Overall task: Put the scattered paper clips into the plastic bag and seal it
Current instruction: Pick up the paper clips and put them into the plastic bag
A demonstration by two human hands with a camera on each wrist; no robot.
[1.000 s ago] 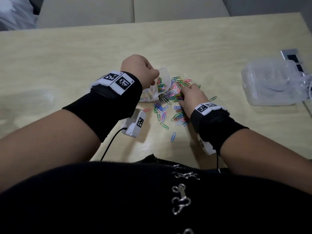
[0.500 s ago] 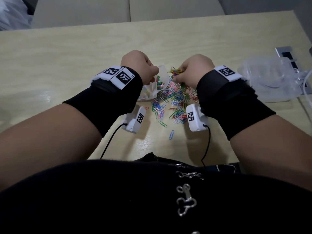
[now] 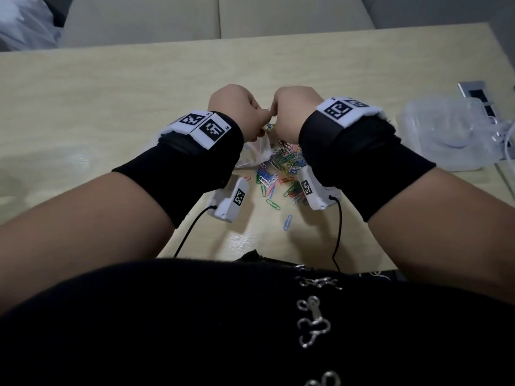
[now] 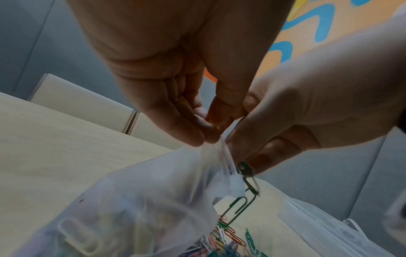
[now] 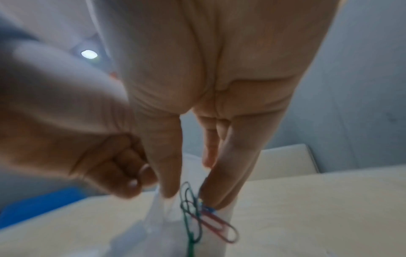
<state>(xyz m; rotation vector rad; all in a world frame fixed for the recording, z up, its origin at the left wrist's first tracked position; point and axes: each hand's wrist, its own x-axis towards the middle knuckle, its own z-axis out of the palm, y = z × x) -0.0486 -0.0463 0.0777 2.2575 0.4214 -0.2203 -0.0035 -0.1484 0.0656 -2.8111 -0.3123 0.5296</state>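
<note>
**A:** Where are the hands?

**B:** Both are raised above the desk [image 3: 111, 87], knuckles nearly touching. The left hand [image 3: 234, 107] pinches the top edge of the plastic bag [image 4: 136, 200] between thumb and fingertips [image 4: 193, 137], so the bag hangs down from it with its lower part by the pile.

**A:** And the right hand?

**B:** The right hand [image 3: 295, 110] has its thumb and fingers closed on a small bunch of paper clips [image 5: 197, 213], green, red and blue, dangling right beside the bag's mouth. In the left wrist view a dark green clip [image 4: 241, 207] hangs against the bag's rim.

**A:** Anything inside the bag?

**B:** Yes, pale and coloured clip shapes show through the film, though blurred.

**A:** The rest of the clips?

**B:** A loose colourful pile [image 3: 281, 168] lies on the desk under the hands, with a green clip [image 3: 273, 204] and a blue clip [image 3: 288, 222] apart from it, nearer the person.

**A:** Anything else?

**B:** A clear plastic container [image 3: 446, 135] sits at the desk's right side.
</note>
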